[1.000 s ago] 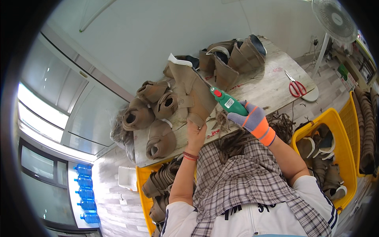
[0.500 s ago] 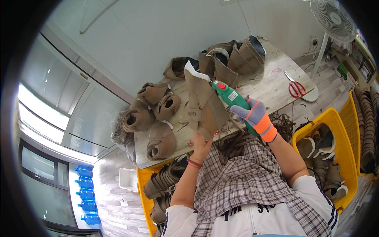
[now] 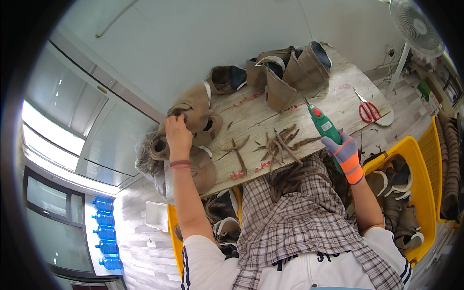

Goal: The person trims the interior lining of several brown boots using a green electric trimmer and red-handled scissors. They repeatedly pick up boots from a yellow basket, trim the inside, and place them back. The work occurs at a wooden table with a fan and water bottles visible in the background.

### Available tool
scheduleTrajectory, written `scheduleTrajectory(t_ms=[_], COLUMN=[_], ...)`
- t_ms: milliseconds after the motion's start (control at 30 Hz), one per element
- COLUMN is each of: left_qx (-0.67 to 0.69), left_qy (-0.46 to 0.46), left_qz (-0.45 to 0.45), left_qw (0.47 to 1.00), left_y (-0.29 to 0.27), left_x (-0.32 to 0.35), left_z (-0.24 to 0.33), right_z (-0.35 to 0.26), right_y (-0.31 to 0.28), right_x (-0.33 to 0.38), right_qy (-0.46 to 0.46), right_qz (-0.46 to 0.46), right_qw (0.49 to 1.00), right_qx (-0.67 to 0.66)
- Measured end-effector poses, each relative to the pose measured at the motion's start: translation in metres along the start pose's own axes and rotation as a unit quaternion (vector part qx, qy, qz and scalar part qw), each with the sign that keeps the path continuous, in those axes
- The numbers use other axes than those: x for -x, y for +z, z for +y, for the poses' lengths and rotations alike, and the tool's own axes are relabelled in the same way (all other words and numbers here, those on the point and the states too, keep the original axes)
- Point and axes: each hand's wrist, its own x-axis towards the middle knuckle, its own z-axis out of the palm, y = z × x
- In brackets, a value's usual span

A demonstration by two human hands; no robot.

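Observation:
My right hand (image 3: 347,153), in a grey and orange glove, is wrapped round a green handheld power tool (image 3: 325,123) with a red button and a thin tip. The tool points up and away over the right part of the table, apart from any shoe. At the table's left end my bare left hand (image 3: 179,134) has its fingers closed on the lower end of a brown shoe upper (image 3: 192,100). That upper rests against other brown uppers (image 3: 209,126); my hand partly hides them. Brown trimmed strips (image 3: 280,145) lie on the table and on my lap.
More uppers (image 3: 278,87) stand along the table's far edge. Red-handled scissors (image 3: 369,111) lie at the right end of the wooden table (image 3: 348,96). Yellow crates of uppers flank me, one at right (image 3: 432,193). A standing fan (image 3: 416,29) is at the far right.
My left hand has carried the upper from the table's middle to the group at the left. The tool has moved right, away from it, uncovering strips on the table.

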Motion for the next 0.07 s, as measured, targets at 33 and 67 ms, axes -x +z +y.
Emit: scheduleTrajectory(t_ms=[33, 67], left_qx=[-0.030, -0.059], left_qy=[-0.012, -0.023], left_qz=[0.045, 0.091], left_qw=[0.998, 0.994], left_y=[0.004, 0.008], left_x=[-0.003, -0.002], left_z=[0.010, 0.025], right_z=[0.003, 0.008], right_y=[-0.005, -0.008], right_x=[-0.001, -0.003], right_qy=[0.008, 0.001], right_qz=[0.006, 0.018], right_qw=[1.000, 1.000], right_qx=[-0.001, 0.022])
